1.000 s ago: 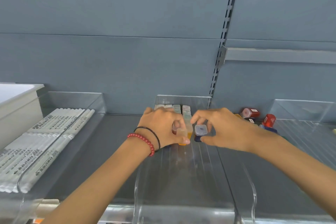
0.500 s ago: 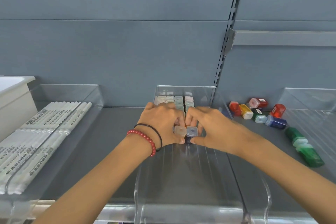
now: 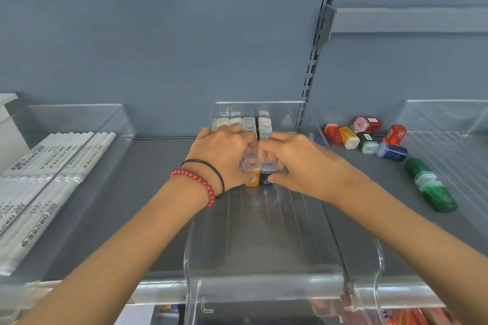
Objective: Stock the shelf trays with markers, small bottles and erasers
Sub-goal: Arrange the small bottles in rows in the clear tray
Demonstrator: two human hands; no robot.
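Centre frame: the left hand [image 3: 224, 155] curls its fingers round an orange bottle [image 3: 251, 174], and the right hand [image 3: 298, 163] pinches a dark blue bottle [image 3: 267, 175] touching it. Both bottles stand mid-tray against the back rows. The clear tray [image 3: 264, 283] lies open below them, down to its front lip.

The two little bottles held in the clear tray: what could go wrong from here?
The left hand grips the yellow bottle and the right hand pinches the dark blue bottle, tight against the standing rows behind; a nudge while letting go could topple neighbours.
They are the front-most in the clear tray, so nothing would stop either tipping forward.
The green bottles lie loose on the shelf beside the tray and might get knocked off.
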